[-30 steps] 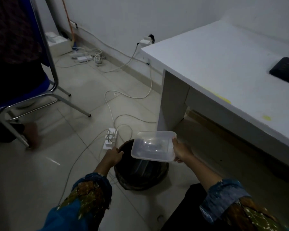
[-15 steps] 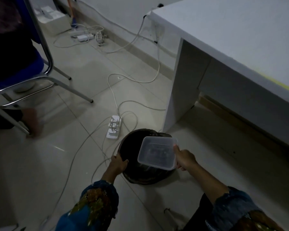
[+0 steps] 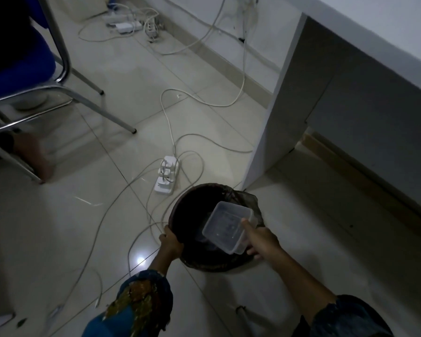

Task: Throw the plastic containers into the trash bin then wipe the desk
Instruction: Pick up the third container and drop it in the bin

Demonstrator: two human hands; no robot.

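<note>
head cam is looking down at a tiled floor (image 3: 58, 239) in pretty dim light. the dark round trash bin (image 3: 192, 203) sits on the floor just beside the leg of the white table (image 3: 399, 40), with a dark liner bag bunched up over its rim. the right hand (image 3: 263, 239) has the clear plastic container (image 3: 225, 226) pinched by its near corner, thumb on top and the other fingers curled under it, so it's closed on the container. the container is empty-looking, tilted, and sits right over the bin's opening, partly dipped below the rim on the right side; there seems to be another clear piece under it inside the bin but it's too dark to say for sure. the left hand (image 3: 170, 243) is wrapped around the bin's near-left rim, fingers gripping the edge.

left of the bin there's a white power strip (image 3: 167, 176) with a few plugs in it and white cables (image 3: 170, 117) looping all over the floor, some running to the wall. further up by the baseboard is a second tangle of adapters (image 3: 136, 24). a blue chair (image 3: 22, 69) with chrome legs stands at the upper left, and someone's bare foot (image 3: 38, 159) shows beneath it. both sleeves are blue with a patterned print.
</note>
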